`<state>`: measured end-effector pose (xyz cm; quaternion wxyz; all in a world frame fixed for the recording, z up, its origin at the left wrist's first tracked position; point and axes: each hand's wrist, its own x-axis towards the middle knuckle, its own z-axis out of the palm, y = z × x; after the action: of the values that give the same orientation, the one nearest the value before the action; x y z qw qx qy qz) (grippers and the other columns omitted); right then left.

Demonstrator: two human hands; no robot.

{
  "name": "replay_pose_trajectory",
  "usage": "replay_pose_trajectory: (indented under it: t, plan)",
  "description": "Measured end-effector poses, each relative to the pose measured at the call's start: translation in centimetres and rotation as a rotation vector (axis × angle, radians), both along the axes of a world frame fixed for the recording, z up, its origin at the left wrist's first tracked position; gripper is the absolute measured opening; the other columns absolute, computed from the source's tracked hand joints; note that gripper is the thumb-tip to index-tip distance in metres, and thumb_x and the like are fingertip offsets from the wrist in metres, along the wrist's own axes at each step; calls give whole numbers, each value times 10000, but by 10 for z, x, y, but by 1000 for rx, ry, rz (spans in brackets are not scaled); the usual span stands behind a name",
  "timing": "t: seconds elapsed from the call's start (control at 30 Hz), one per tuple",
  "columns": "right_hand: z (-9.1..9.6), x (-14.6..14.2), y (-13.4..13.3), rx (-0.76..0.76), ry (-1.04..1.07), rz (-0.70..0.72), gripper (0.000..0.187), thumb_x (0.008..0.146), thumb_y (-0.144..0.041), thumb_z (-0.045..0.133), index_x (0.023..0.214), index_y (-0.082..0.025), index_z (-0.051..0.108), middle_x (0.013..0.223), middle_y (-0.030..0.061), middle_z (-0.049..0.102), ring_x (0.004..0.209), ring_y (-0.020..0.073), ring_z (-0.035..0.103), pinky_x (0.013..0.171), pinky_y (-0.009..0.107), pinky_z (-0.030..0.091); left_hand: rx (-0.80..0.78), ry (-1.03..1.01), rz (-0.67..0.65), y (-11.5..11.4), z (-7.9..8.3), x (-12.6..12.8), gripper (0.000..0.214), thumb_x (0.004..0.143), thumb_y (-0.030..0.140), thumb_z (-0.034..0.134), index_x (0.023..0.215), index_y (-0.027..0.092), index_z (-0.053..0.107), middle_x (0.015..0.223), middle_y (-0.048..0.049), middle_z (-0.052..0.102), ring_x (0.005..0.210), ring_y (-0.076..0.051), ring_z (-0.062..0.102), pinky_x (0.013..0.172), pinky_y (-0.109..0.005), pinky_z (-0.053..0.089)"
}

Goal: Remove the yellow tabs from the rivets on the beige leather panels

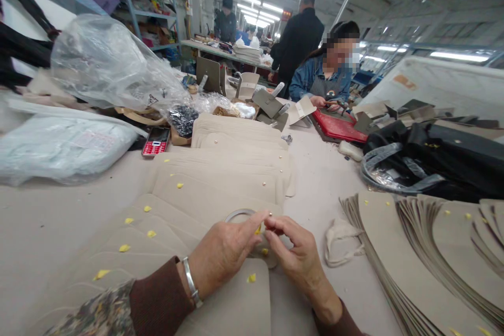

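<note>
On my pale table (315,173) lie overlapping beige panels (220,170) — fanned stacks (388,236) to my right — a red phone (156,143) and a plastic-wrapped bundle (65,144).

Smooth matt panels (220,172), glossy plastic bag (104,58).

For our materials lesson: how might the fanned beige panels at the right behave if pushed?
The beige panels would probably slide over one another, lying in overlapping layers. Each seems likely to flex, looking thin at its edge.

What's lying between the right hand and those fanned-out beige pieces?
In the head view, a pale, loosely looped strip lies between the right hand and the fanned-out beige pieces.
</note>
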<state>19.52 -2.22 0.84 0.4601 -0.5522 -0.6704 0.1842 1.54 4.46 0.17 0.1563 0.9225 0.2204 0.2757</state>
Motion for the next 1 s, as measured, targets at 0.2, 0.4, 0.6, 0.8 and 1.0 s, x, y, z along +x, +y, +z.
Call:
replay_pose_trajectory:
  t: [0.2,0.4,0.6,0.8,1.0]
  plan:
    - [-2,-6,2,97,-152,55,154,868,-96,517,870,-185,642,816,57,685,766,162,634,712,268,500,7,5,-9,-1,1,3,330,987,191,345,1315,152,333,991,-84,708,790,-193,699,614,-274,531]
    - [-9,-11,1,183,-240,-85,167,821,-91,494,744,-179,614,639,17,636,563,130,582,554,231,448,-120,101,12,0,8,5,99,927,129,422,969,181,495,722,2,638,613,-159,626,511,-244,402]
    - [-10,-16,1,-160,109,-211,119,805,-218,567,720,-176,638,578,-4,626,497,118,568,501,216,455,-10,73,37,1,10,9,168,912,107,402,800,195,491,638,20,555,532,-146,540,474,-263,311]
    - [-17,5,13,-495,626,-345,320,685,-455,722,698,-151,622,497,-29,596,406,109,555,440,217,483,96,100,60,4,4,10,165,928,106,401,838,186,513,696,3,561,595,-155,530,523,-260,362]
    - [-30,22,19,-517,459,-319,374,730,-493,708,784,-123,692,574,6,631,487,123,601,501,223,510,56,509,214,19,7,3,126,901,87,479,896,184,558,886,-51,586,812,-213,556,623,-288,451]
